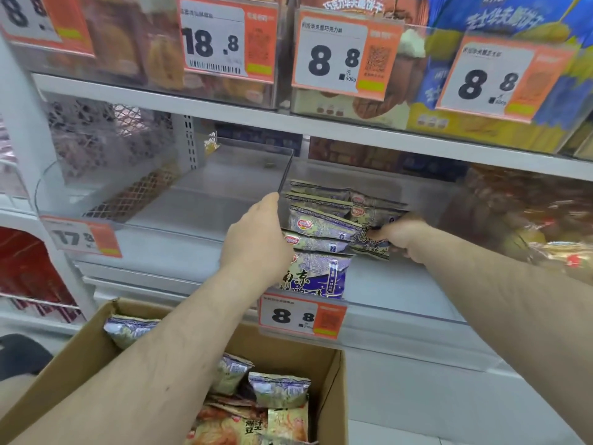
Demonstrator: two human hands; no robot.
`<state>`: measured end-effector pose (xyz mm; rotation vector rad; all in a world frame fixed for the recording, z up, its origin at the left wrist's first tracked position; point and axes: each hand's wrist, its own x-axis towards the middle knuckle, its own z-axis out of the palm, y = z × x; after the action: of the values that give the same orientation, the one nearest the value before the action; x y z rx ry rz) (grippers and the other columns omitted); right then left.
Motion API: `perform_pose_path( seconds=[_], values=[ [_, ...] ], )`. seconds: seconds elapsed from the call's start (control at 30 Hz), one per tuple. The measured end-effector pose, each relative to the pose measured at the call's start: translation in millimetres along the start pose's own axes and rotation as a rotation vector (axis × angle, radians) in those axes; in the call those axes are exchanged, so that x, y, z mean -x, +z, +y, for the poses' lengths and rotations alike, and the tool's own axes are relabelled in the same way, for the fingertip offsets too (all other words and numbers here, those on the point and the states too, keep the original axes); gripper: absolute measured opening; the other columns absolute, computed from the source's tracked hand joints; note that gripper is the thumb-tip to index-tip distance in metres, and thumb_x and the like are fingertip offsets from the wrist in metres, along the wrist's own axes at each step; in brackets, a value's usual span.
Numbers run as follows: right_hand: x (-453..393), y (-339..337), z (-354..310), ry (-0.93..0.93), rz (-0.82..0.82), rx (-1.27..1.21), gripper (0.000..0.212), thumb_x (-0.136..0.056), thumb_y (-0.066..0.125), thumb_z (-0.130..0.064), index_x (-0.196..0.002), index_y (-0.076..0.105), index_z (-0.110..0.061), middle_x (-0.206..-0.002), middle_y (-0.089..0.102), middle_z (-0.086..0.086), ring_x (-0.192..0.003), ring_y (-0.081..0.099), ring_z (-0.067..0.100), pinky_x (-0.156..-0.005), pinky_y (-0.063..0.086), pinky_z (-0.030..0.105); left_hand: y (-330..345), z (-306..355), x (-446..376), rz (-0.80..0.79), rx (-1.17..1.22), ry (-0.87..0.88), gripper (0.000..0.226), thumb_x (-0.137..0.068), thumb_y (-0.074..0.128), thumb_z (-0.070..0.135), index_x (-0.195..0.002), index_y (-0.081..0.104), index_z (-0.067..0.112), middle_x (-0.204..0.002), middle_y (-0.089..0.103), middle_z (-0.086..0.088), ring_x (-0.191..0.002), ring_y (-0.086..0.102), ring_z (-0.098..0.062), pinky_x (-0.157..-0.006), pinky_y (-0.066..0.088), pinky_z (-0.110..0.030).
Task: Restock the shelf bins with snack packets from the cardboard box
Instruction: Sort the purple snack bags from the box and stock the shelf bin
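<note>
Two hands are working the bin: right hand (401,234) is pinching a purple packet (369,244), its length running nine-to-three toward the left hand (256,239), flat-fingered against the stack (321,220).

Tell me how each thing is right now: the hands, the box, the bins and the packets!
Left hand: fingers straight, resting against the purple packets.
Right hand: pinching a purple packet inside the bin.
Middle clear bin: partly filled with stacked purple packets.
Left clear bin: no packets showing.
Cardboard box: open, packets left inside.
8.8 price tag: clipped to the middle bin's front.
</note>
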<state>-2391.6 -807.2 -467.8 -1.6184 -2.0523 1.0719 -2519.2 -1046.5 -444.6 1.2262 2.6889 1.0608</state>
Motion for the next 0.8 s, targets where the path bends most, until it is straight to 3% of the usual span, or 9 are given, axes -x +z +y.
perform_pose_path(
  seconds=[0.1,0.2,0.37,0.47,0.57,0.67,0.7,0.77,0.8],
  values=[
    [-3.2,-2.2,-1.6,0.074,-0.076,-0.032,0.033,-0.079,0.081,-0.023,-0.102,0.064,-0.006,-0.086,0.06,0.012,-0.067,0.048,0.022,-0.051,0.032,0.024,-0.4,0.3,0.6,-0.004,0.003,0.009,0.067,-0.085,0.044,-0.002,-0.147,0.035,0.021,-0.145,0.049,-0.005,-0.121,0.051,-0.038,-0.091,0.04,-0.039],
    [-4.0,-3.4,-2.2,0.132,-0.143,-0.093,0.026,-0.081,0.079,-0.017,-0.102,0.062,-0.013,-0.092,0.059,0.005,-0.065,0.054,0.017,-0.046,0.037,0.022,1.2,-0.3,-0.5,-0.003,0.005,0.011,0.067,-0.086,0.045,-0.002,-0.148,0.035,0.022,-0.146,0.048,-0.003,-0.122,0.051,-0.038,-0.088,0.039,-0.038],
    [-8.3,-1.9,-1.5,0.195,-0.252,-0.34,0.022,-0.087,0.069,-0.003,-0.106,0.059,-0.007,-0.105,0.058,0.011,-0.084,0.057,0.022,-0.07,0.054,0.029,-1.5,-0.4,1.2,-0.006,0.086,-0.038,0.064,-0.093,0.043,0.004,-0.153,0.031,0.024,-0.149,0.047,-0.003,-0.128,0.047,-0.035,-0.098,0.041,-0.039],
    [0.2,-3.3,-1.0,0.206,-0.236,-0.362,0.017,-0.088,0.067,0.001,-0.101,0.059,-0.006,-0.115,0.058,0.015,-0.097,0.058,0.025,-0.068,0.055,0.032,-4.3,-3.9,0.9,-0.058,0.232,-0.049,0.061,-0.097,0.042,0.01,-0.155,0.027,0.022,-0.152,0.044,-0.002,-0.135,0.045,-0.028,-0.104,0.038,-0.035],
    [19.0,-10.0,-6.0,0.181,-0.138,-0.244,0.03,-0.085,0.073,-0.004,-0.111,0.058,-0.006,-0.121,0.055,0.013,-0.1,0.057,0.026,-0.07,0.058,0.037,-11.5,-8.3,13.8,-0.021,0.426,-0.026,0.06,-0.097,0.049,0.014,-0.154,0.029,0.017,-0.153,0.043,0.0,-0.137,0.045,-0.019,-0.113,0.035,-0.034],
    [63.5,-17.3,-22.9,-0.015,0.134,0.14,0.026,-0.081,0.076,-0.016,-0.097,0.06,-0.002,-0.111,0.059,0.016,-0.091,0.059,0.034,-0.085,0.056,0.045,-26.8,-19.3,42.1,0.165,0.549,0.051,0.049,-0.093,0.055,0.008,-0.141,0.046,0.016,-0.134,0.057,0.003,-0.114,0.057,-0.009,-0.102,0.044,-0.029],
    [82.8,-17.6,-30.1,-0.135,0.264,0.321,0.033,-0.08,0.074,-0.022,-0.103,0.061,-0.002,-0.117,0.058,0.018,-0.095,0.06,0.037,-0.086,0.053,0.045,-32.8,-25.6,53.9,0.226,0.577,0.071,0.044,-0.092,0.055,0.006,-0.133,0.05,0.018,-0.124,0.06,0.007,-0.101,0.059,-0.002,-0.093,0.046,-0.023],
    [132.0,-9.1,-44.0,-0.498,0.45,0.471,0.04,-0.083,0.065,-0.029,-0.117,0.059,-0.009,-0.123,0.053,0.016,-0.104,0.058,0.039,-0.089,0.049,0.045,-40.8,-42.6,78.3,0.281,0.618,0.065,0.034,-0.091,0.055,0.005,-0.117,0.052,0.026,-0.108,0.061,0.012,-0.08,0.055,0.005,-0.076,0.043,-0.015],
    [161.0,-0.1,-49.2,-0.708,0.485,0.448,0.034,-0.082,0.059,-0.03,-0.112,0.062,-0.013,-0.117,0.057,0.013,-0.102,0.058,0.037,-0.087,0.049,0.044,-40.9,-53.3,90.6,0.269,0.64,0.038,0.032,-0.091,0.054,0.004,-0.111,0.051,0.029,-0.103,0.06,0.013,-0.073,0.053,0.004,-0.071,0.042,-0.014]
  ],
)
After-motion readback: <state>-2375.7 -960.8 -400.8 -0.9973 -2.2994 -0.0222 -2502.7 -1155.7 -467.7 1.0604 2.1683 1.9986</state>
